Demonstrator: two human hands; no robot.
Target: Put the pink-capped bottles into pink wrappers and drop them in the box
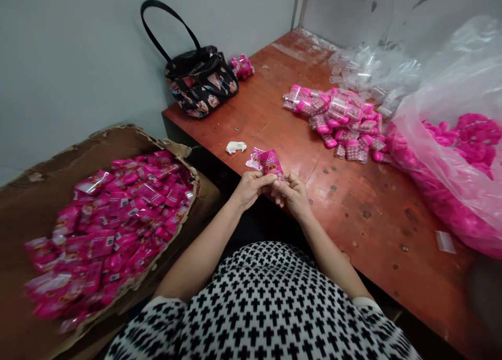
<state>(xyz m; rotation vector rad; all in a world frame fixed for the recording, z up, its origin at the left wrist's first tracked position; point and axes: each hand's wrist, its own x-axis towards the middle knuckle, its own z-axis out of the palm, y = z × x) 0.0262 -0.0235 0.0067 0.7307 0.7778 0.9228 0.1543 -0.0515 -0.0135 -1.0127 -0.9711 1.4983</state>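
A pink printed packet point(271, 163) is held upright at the table's near edge between both hands. My left hand point(252, 187) pinches its lower left side, thumb on top. At its lower right, my right hand point(293, 194) grips it with thumb and curled fingers. Another small pink-and-clear packet point(254, 159) lies right behind it, and a crumpled white scrap point(236, 147) rests a little to the left. To the right is a heap of clear tubes with pink caps point(349, 117), filled with small pink beads.
On my left, an open cardboard box point(192, 193) holds many pink packets point(117, 219). A floral handbag point(202, 83) and more pink packets point(242, 66) stand at the back. Empty clear tubes point(376, 72) and a plastic bag of pink caps point(451, 166) occupy the right of the wooden table point(361, 234).
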